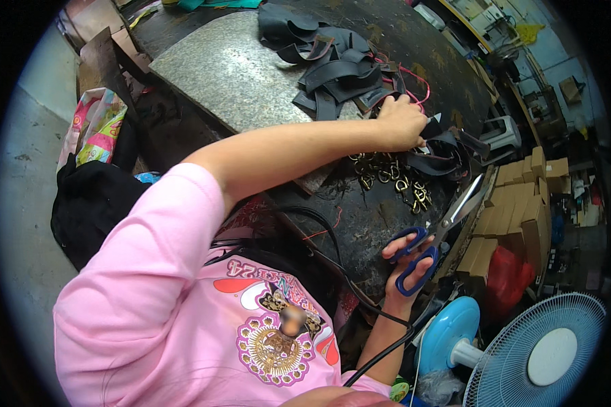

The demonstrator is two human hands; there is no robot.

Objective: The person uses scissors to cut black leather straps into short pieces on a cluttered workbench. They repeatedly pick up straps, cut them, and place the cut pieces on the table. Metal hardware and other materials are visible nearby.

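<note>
My left hand (402, 123) reaches across the table with its fingers curled closed beside a loose pink cord (424, 87). What it grips, if anything, is hidden under the fingers. Blue-handled scissors (448, 222) are in my right hand (399, 271), with fingers through the handle loops and the blades pointing up and away to the right. A pile of black straps (339, 76) lies just beyond my left wrist. More black straps (441, 157) rest on the near right side of that hand. Several brass-coloured metal clasps (394, 178) are heaped below it.
A pale speckled slab (217, 71) lies on the dark worktable (360, 234). Stacked cardboard boxes (516, 210), a red plastic bag (509, 275) and a blue-and-white fan (550, 356) stand at the right. A black cable (336, 251) passes in front of me. A colourful bag (95, 129) is at the left.
</note>
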